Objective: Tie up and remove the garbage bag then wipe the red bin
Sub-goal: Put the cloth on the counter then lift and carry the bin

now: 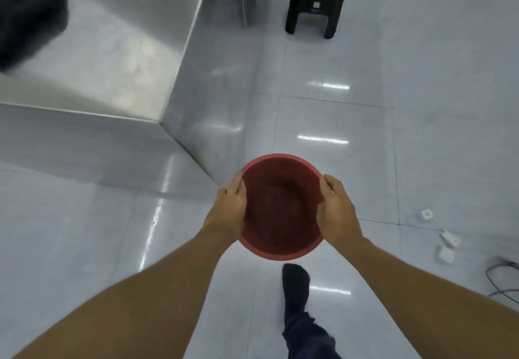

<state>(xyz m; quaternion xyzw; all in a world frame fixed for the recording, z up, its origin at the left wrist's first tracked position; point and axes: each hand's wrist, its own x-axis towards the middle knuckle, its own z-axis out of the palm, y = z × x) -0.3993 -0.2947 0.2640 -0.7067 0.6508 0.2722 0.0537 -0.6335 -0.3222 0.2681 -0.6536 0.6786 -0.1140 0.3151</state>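
A: Red bin [280, 212] — where is it, who's got it?
B: Between both hands, mouth up, no liner inside, apparently held above the floor. Left hand [229, 209] and right hand [338, 212] each curl fingers round the rim, opposite sides.
A: Handling?
B: Looks light, stiff, smooth plastic. The rim's the sensible hold; with one hand it might tip.
A: Text?
B: None legible. Beyond the fingertips, a black stool [314, 1]. Up-left of the left fingers, a steel counter [112, 49] with a blurred dark bundle [28, 13] — probably the bag.
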